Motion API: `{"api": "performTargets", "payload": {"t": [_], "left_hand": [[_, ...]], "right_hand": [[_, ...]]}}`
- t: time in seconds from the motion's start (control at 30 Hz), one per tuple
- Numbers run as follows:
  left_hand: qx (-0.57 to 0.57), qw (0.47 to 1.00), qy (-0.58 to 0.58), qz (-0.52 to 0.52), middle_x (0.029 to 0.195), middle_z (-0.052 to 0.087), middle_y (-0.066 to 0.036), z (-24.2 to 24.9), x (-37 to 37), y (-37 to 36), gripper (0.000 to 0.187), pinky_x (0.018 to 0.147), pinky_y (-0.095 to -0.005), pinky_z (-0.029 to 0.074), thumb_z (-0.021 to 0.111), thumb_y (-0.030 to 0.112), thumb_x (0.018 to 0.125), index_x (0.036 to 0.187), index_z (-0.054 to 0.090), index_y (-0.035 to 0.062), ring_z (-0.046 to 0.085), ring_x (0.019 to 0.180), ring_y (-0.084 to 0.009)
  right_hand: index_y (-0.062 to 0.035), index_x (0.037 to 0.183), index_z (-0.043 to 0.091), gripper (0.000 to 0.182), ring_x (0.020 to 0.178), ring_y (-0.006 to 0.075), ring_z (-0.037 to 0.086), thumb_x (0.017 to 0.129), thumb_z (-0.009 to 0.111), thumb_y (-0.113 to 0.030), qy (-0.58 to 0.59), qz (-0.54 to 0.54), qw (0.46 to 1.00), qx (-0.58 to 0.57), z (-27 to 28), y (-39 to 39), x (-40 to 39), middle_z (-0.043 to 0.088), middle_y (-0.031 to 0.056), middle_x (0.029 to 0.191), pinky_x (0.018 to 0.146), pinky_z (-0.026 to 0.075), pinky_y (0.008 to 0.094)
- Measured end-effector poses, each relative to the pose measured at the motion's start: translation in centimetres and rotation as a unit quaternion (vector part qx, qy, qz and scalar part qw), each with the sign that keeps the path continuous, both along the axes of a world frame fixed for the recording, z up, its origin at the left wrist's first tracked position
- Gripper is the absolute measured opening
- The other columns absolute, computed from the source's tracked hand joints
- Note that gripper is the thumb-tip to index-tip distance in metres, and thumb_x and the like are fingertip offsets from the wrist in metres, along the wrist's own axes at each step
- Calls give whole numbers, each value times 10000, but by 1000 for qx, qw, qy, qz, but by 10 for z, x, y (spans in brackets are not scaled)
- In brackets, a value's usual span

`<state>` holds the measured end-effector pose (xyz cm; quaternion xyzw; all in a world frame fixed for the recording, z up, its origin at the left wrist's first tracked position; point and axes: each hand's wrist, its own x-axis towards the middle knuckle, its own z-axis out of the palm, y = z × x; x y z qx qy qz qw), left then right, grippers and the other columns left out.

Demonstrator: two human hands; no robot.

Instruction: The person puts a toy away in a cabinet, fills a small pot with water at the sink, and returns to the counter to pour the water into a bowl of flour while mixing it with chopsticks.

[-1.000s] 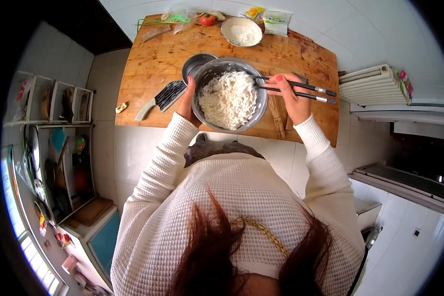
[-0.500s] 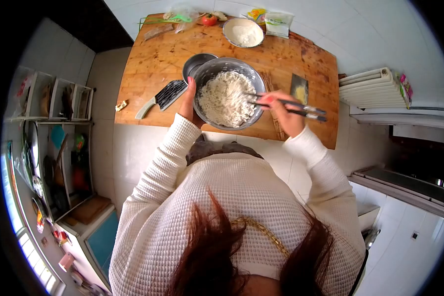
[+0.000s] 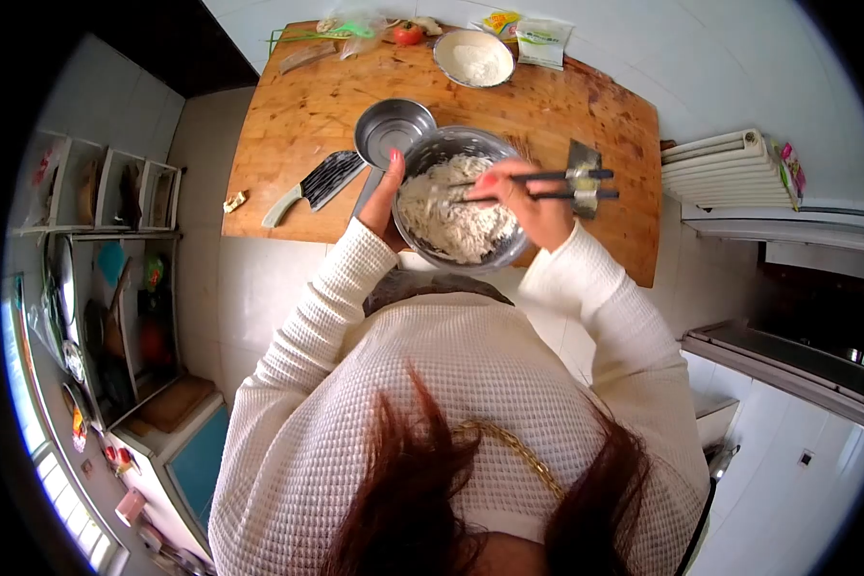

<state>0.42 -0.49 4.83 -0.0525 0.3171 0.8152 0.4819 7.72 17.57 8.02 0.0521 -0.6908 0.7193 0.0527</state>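
A metal mixing bowl (image 3: 509, 252) sits at the near edge of the wooden table, tilted a little, with shaggy flour dough (image 3: 466, 226) inside. My left hand (image 3: 384, 200) grips its left rim, thumb up on the rim and the fingers hidden beneath. In my right hand (image 3: 531, 204) is a pair of dark chopsticks (image 3: 571, 184), closed in the fingers, their tips down in the dough. Just behind my left thumb stands a steel pan-like vessel (image 3: 394, 125) showing a bare bottom, touching the bowl.
On the wooden table (image 3: 307, 96) lie a cleaver (image 3: 322, 184) left of the bowl and a metal scraper (image 3: 583, 158) to its right. Along the back stand a bowl of flour (image 3: 475, 60), a tomato (image 3: 407, 34), a white packet (image 3: 544, 44) and a plastic bag (image 3: 360, 34).
The mixing bowl has shifted nearer and slightly right with my left hand, uncovering more of the steel vessel. My right hand has moved left over the dough with the chopsticks.
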Motion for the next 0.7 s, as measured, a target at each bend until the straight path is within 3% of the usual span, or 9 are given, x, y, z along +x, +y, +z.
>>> {"api": "performTargets", "payload": {"t": [0.07,0.2,0.27,0.33,0.47,0.53,0.57,0.6,0.7], "left_hand": [[9,1000,4,5,1206,466,-129,-5,0,1,608,857,-389,448,384,532,849,1256,353,82,488,1071,-241],[2,998,50,31,1223,452,-123,-10,-1,-3,597,886,-385,428,326,531,868,1263,348,84,474,1087,-245],[-15,997,19,69,1242,430,-136,-6,-2,-6,637,901,-407,416,317,563,854,1276,328,86,461,1100,-269],[-28,996,21,78,1255,410,-153,-8,-3,-6,673,902,-436,411,327,591,836,1286,309,92,450,1108,-302],[-6,998,20,63,1254,407,-159,-9,-7,-4,681,891,-452,415,346,600,826,1289,306,102,445,1110,-317],[-10,998,25,55,1252,411,-154,-6,-5,-2,670,885,-450,420,350,594,829,1286,315,105,448,1109,-311],[-11,998,27,49,1248,418,-147,-1,-3,0,661,884,-443,421,360,587,830,1280,327,105,453,1106,-300],[-11,998,29,46,1244,425,-140,3,-3,1,652,882,-437,423,369,581,831,1274,338,104,457,1103,-290],[1,997,56,48,1235,439,-126,2,-3,-1,638,885,-421,422,392,567,831,1263,354,100,462,1102,-267]], "right_hand": [[42,899,556,162,801,172,614,875,492,-105,-10,-44,997,66,1,17,-6,595,102,818,676,505,231],[-29,916,593,122,734,171,633,811,578,-89,118,-85,954,262,15,31,18,627,104,874,615,523,255],[-90,887,601,131,685,176,633,758,628,-98,190,-22,886,423,16,30,34,612,83,952,586,538,264],[-99,862,601,139,675,172,631,737,657,-124,212,16,862,461,16,14,49,610,82,958,573,538,264],[-103,872,603,164,666,156,623,733,669,-159,201,43,896,393,27,-10,48,621,62,923,560,528,254],[-85,884,598,125,691,140,613,773,629,-134,157,63,948,271,9,0,29,625,61,914,584,512,241],[-61,877,596,74,734,138,600,816,570,-93,50,-2,981,185,-1,6,23,626,80,902,612,491,238],[-53,901,596,95,778,143,592,840,524,-68,18,-14,992,126,4,16,16,629,105,873,644,492,248],[-37,919,586,107,786,169,606,822,542,-53,73,-56,981,173,20,26,13,623,124,874,659,502,252]]}}
